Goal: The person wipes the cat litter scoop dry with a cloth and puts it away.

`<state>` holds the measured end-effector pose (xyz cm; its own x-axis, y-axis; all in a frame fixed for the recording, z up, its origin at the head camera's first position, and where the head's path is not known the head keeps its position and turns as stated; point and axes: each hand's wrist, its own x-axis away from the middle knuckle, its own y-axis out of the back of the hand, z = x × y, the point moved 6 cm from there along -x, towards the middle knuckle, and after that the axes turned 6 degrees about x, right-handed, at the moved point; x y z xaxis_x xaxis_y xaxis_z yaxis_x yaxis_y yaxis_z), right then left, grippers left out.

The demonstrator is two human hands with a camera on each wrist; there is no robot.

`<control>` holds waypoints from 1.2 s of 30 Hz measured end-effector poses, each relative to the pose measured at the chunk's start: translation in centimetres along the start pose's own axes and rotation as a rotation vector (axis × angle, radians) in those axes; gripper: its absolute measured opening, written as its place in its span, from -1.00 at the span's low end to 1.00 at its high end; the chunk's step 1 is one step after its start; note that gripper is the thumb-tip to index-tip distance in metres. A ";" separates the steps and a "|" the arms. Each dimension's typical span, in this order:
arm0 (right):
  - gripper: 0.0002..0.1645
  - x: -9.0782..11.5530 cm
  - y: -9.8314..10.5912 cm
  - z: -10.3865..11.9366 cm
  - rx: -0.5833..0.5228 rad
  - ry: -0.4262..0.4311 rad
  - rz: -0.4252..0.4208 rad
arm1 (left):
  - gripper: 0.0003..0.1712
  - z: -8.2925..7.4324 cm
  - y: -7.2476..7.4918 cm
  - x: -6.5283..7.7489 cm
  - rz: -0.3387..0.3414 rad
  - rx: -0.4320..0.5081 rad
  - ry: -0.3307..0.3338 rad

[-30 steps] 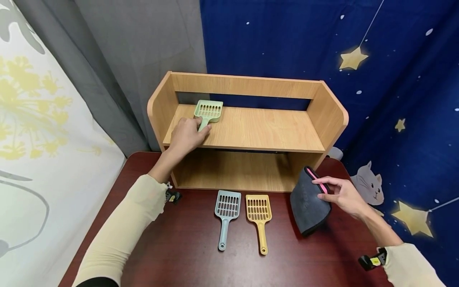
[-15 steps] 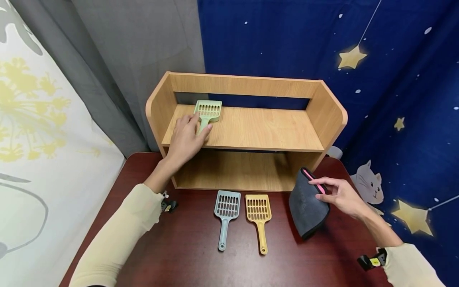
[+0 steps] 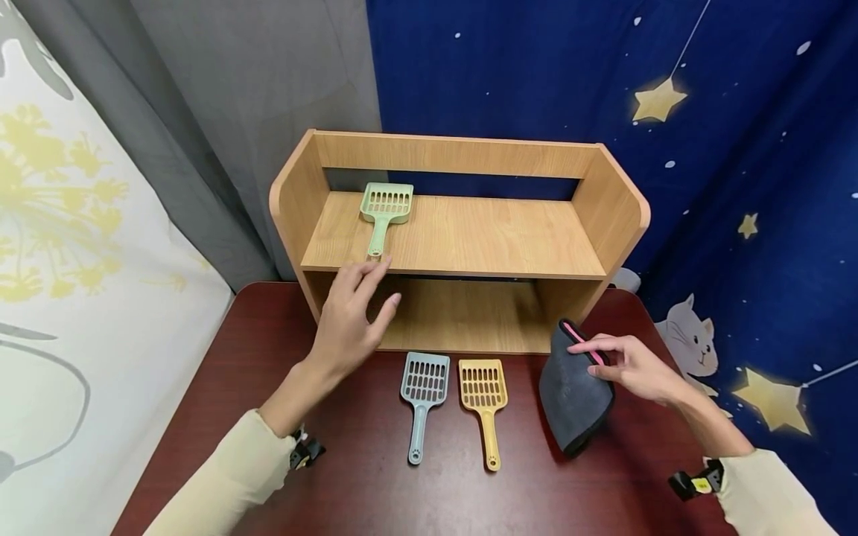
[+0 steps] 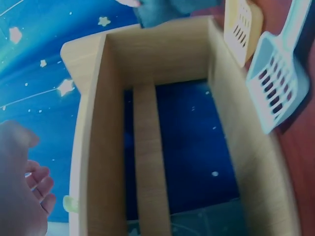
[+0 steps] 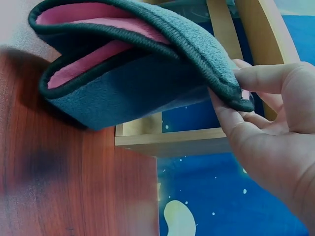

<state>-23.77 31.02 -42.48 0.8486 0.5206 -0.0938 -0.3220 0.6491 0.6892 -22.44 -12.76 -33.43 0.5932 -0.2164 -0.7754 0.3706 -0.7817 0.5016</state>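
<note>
On the upper shelf at the left lies a green litter scoop [image 3: 386, 202], its handle end at the shelf's front edge. My left hand [image 3: 350, 316] is just in front of that handle, fingers extended and holding nothing. In the left wrist view the hand [image 4: 22, 182] appears at the left, beside the green handle tip [image 4: 71, 203]. My right hand [image 3: 633, 366] pinches a folded grey cloth [image 3: 575, 398] with pink lining and dark edging by its upper edge. The right wrist view shows thumb and fingers on a corner of the cloth [image 5: 142, 81].
A two-tier wooden shelf [image 3: 496, 238] stands at the back of the dark red table [image 3: 348, 484]. In front of it lie a blue litter scoop [image 3: 425, 380] and a yellow litter scoop [image 3: 484, 387], side by side. Curtains [image 3: 509, 67] hang behind.
My left hand has let go of the green scoop's handle and drawn back toward the front of the shelf. The right hand still pinches the cloth, which has shifted slightly.
</note>
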 end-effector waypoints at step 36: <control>-0.55 -1.4 -0.9 1.2 -0.145 -0.029 -0.298 | 0.28 2.9 -11.3 17.7 0.493 -0.114 0.624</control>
<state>-24.23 29.08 -42.10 0.9255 0.2809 -0.2541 -0.1121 0.8439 0.5246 -18.20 -9.51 -53.95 0.9853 -0.1278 -0.1135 0.0122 -0.6096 0.7926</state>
